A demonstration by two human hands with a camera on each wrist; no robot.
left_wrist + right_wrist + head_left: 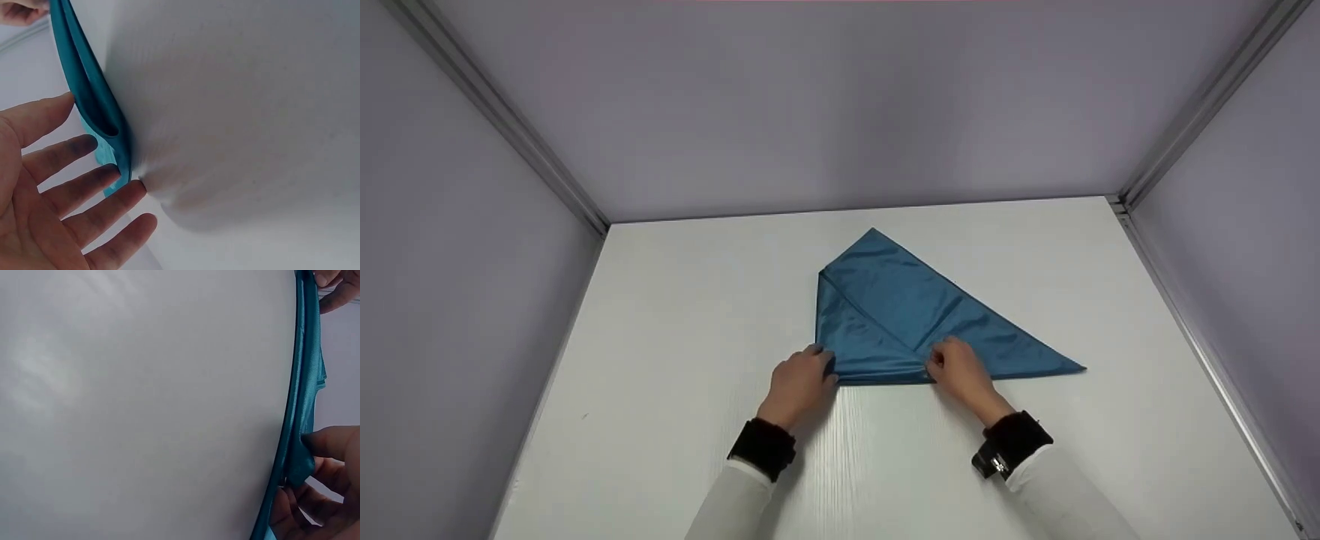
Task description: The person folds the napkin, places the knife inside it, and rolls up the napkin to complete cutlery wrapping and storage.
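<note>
Head view showed the blue cloth [907, 315] flat on the white table [660, 337], the right hand [958, 370] pinching its near edge, the left hand [799, 382] open-fingered beside it; the slick folds beyond that pinch risked sliding apart

Enclosure: a white, faintly wood-grained flat tabletop [675, 315] forms the floor of the work area, its surface carrying a soft vertical sheen near the front edge and a small dark speck [584, 415] towards the left. Back: a plain pale lavender-grey rear wall panel [840, 105], matte and unmarked. Sides: a matching pale lavender-grey left wall panel [442, 300] and right wall panel [1252, 247], each angled outward. Framing: two silver metal corner rails [510, 127] [1200, 105], possibly aluminium extrusion, run diagonally along the joins; a further silver rail [1207, 360] borders the tabletop's right edge. Light: even, diffuse, casting only weak shadows.
</note>
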